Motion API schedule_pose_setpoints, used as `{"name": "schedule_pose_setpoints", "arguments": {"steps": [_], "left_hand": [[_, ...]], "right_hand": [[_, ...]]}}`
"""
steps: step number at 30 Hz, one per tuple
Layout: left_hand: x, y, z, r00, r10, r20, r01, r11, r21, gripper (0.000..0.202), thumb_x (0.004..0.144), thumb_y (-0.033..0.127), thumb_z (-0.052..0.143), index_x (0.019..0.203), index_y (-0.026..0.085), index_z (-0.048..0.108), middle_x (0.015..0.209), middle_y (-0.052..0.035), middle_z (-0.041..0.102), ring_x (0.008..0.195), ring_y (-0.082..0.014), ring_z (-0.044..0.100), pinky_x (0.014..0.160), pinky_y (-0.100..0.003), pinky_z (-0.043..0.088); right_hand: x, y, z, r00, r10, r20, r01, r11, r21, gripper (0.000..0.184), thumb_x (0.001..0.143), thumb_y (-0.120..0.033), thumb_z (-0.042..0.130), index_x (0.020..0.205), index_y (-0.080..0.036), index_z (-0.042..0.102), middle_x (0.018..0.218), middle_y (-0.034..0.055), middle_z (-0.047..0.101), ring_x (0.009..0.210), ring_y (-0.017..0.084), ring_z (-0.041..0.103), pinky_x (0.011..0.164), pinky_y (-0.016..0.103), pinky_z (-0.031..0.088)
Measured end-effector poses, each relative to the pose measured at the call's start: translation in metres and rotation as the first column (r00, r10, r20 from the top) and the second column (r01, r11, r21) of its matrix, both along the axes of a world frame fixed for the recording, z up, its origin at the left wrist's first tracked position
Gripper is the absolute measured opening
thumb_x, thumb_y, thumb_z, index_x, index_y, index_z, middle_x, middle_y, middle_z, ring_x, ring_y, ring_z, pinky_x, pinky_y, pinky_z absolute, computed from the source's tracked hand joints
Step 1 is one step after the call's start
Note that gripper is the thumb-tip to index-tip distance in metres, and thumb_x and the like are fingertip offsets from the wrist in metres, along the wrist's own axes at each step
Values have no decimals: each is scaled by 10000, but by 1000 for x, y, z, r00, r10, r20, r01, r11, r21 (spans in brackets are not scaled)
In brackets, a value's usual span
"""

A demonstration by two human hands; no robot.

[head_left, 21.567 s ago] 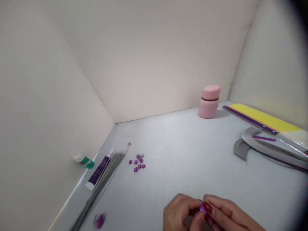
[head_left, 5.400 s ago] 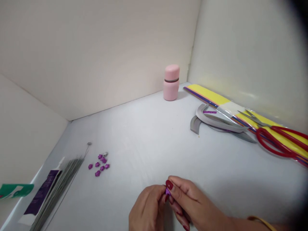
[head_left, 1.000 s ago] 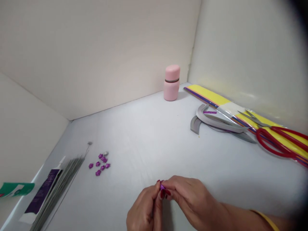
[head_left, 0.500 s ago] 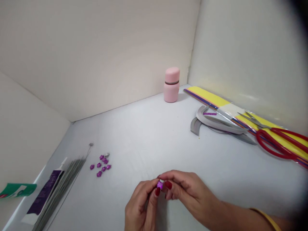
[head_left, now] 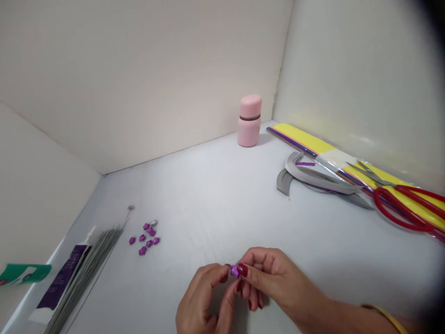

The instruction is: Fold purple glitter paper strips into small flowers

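Note:
Between my two hands, low in the head view, is a small shiny purple folded paper star (head_left: 235,271). My right hand (head_left: 278,276) pinches it from the right between thumb and index finger, the other fingers curled below. On the other side my left hand (head_left: 205,297) is closed round the star, its index fingertip and thumb tip at the star's edge. To the left, several more purple stars (head_left: 142,238) lie in a loose group on the white table (head_left: 208,199), with one silver star (head_left: 153,223) at their upper edge.
At left lie a bundle of grey wires (head_left: 86,273), one wire tipped with a silver piece (head_left: 130,208), and a purple-and-white tube (head_left: 60,283). A pink flask (head_left: 249,121) stands at the back. Grey paper strips (head_left: 323,181), yellow strip packs (head_left: 306,138) and red-handled scissors (head_left: 399,208) lie right.
The star has shifted slightly right and turned in my fingers. My left thumb and index finger have spread a little, and my right thumb now presses against the star.

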State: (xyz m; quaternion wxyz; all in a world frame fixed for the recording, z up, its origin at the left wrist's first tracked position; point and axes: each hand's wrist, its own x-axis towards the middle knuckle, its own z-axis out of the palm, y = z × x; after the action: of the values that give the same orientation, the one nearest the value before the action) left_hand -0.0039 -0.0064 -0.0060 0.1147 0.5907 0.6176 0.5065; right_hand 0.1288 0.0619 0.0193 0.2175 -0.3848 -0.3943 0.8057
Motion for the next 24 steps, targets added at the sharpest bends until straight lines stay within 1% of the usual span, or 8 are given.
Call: {"name": "schedule_pose_setpoints", "arguments": {"steps": [4, 7, 9, 11, 13, 16, 21, 24], "left_hand": [[1, -2, 0, 987, 22, -157, -13, 998, 60, 153, 807, 149, 558, 918, 200, 649, 817, -40, 695, 731, -142, 649, 684, -211, 506], [-1, -2, 1, 984, -20, -175, 25, 999, 28, 195, 819, 126, 538, 960, 188, 658, 858, -51, 706, 770, -142, 655, 710, -199, 507], [-2, -1, 2, 990, -29, -141, 29, 1000, 1, 215, 820, 111, 532, 975, 191, 657, 861, -45, 710, 774, -140, 657, 711, -191, 508], [-3, -1, 4, 994, -35, -105, 34, 999, -17, 225, 823, 107, 525, 988, 193, 652, 873, -40, 711, 781, -135, 658, 714, -180, 505], [-2, -1, 6, 994, -37, -98, 35, 999, -20, 228, 825, 98, 520, 988, 192, 648, 874, -36, 711, 783, -126, 656, 717, -167, 500], [0, -1, 6, 993, -41, -114, 41, 999, -1, 235, 821, 78, 515, 987, 182, 645, 867, -37, 711, 781, -119, 653, 719, -160, 497], [2, -1, 6, 993, -46, -105, 47, 999, 11, 242, 820, 71, 511, 983, 192, 641, 850, -26, 714, 759, -116, 657, 700, -162, 501], [3, -2, 7, 994, -39, -104, 39, 999, -2, 225, 826, 90, 503, 967, 194, 645, 836, -26, 718, 747, -126, 664, 676, -170, 509]], "right_hand": [[0, -2, -1, 1000, 6, -20, -6, 1000, -6, 404, 689, -517, 644, 669, -127, 543, 533, -21, 580, 414, 47, 481, 445, 177, 356], [1, -3, -1, 1000, 20, -20, -20, 1000, 24, 368, 736, -482, 615, 679, -127, 541, 549, -16, 583, 433, 50, 494, 449, 171, 359], [2, -4, -2, 1000, 15, -20, -12, 991, 130, 282, 774, -412, 601, 748, -134, 565, 583, -14, 596, 486, 68, 528, 484, 181, 400], [4, -5, -4, 1000, 17, 12, -20, 945, 328, 172, 810, -314, 579, 860, -151, 594, 690, 11, 643, 610, 103, 588, 579, 212, 462], [7, -4, -5, 995, 14, 96, -66, 827, 558, 135, 835, -225, 546, 942, -175, 611, 817, 33, 678, 733, 130, 621, 669, 234, 486], [11, -2, -5, 975, -47, 218, -152, 575, 804, 161, 848, -145, 511, 943, -186, 633, 838, 29, 696, 748, 132, 636, 683, 221, 488], [13, -1, -5, 973, -132, 190, -157, 228, 961, 184, 874, -117, 467, 979, -162, 612, 794, 34, 704, 689, 125, 647, 630, 197, 501], [11, -1, -5, 964, -201, 174, -159, 88, 983, 190, 904, -137, 420, 931, -144, 608, 717, 37, 698, 619, 132, 647, 577, 207, 513]]}}
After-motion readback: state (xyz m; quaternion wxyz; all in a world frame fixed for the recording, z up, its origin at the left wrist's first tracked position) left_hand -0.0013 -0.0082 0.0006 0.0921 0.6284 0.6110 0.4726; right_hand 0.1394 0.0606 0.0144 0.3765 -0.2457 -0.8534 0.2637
